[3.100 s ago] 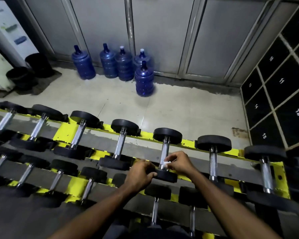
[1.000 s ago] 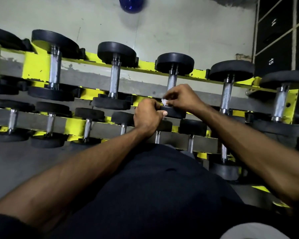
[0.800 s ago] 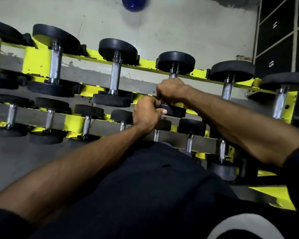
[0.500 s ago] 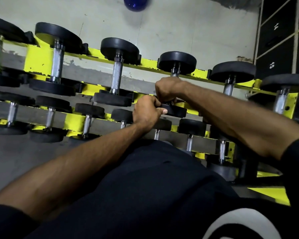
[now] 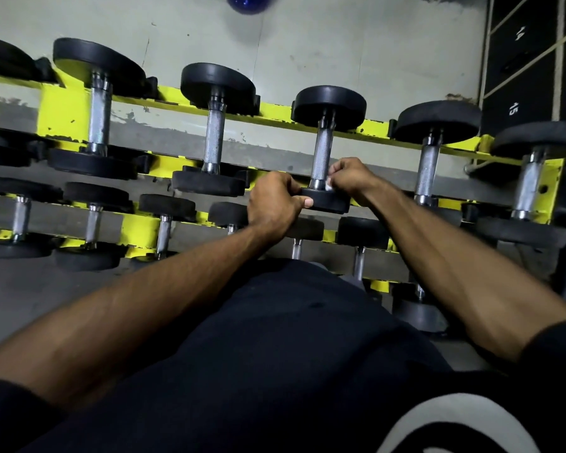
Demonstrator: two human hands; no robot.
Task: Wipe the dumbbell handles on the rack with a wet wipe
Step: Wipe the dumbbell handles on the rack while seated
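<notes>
Fingers point(image 5: 335, 167) curled, pinches the wet wipe point(image 5: 328, 184) against the low end of the handle point(image 5: 321, 152) with the right hand point(image 5: 352, 179); grips the near plate point(image 5: 329, 201) with the left hand point(image 5: 272, 207), probably steadying the dumbbell point(image 5: 329, 106) atop the rack point(image 5: 164, 97).

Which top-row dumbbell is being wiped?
The top-row dumbbell whose near plate the left hand grips; the right hand pinches the wet wipe against its handle.

Dim, flat light — edges bowed, soft.

Open gaps flank the centre handle point(image 5: 321, 152); black end plates point(image 5: 329, 106) close off both its ends
</notes>
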